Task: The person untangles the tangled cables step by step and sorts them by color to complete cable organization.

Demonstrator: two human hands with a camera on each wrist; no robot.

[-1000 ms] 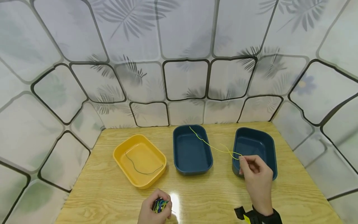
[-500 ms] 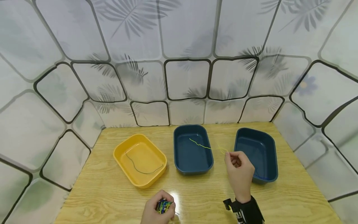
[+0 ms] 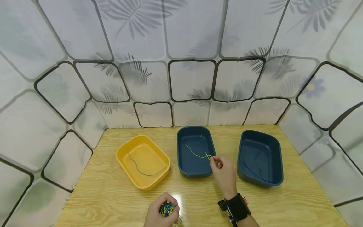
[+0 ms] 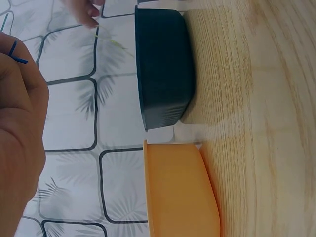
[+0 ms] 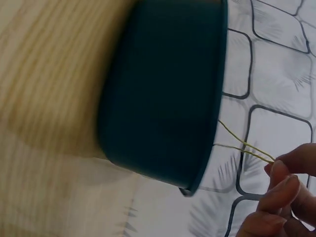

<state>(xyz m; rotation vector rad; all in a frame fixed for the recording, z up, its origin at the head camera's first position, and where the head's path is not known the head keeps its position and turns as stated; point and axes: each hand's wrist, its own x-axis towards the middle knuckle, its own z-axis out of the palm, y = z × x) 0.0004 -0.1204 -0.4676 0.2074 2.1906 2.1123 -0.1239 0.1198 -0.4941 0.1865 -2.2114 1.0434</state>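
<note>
My right hand (image 3: 224, 173) pinches a thin yellow string (image 3: 195, 154) between thumb and fingertips at the near right corner of the middle dark blue bin (image 3: 195, 173). The string trails left over the inside of that bin; in the right wrist view two strands (image 5: 244, 151) run from the fingertips past the bin's rim. My left hand (image 3: 161, 211) curls round a bundle of blue, green and yellow strings (image 3: 167, 208) low over the table's front. Short blue ends (image 4: 18, 55) stick out of that hand in the left wrist view.
At the left stands a yellow bin (image 3: 124, 171) with one greenish string (image 3: 139, 170) inside. A second dark blue bin (image 3: 244, 179) at the right holds a dark blue string (image 3: 256, 175). Patterned cloth (image 3: 190, 78) rises behind the wooden table (image 3: 113, 205).
My right hand has moved left from the right blue bin to the middle one, carrying the yellow string. The left hand has shifted slightly right, still holding the bundle.
</note>
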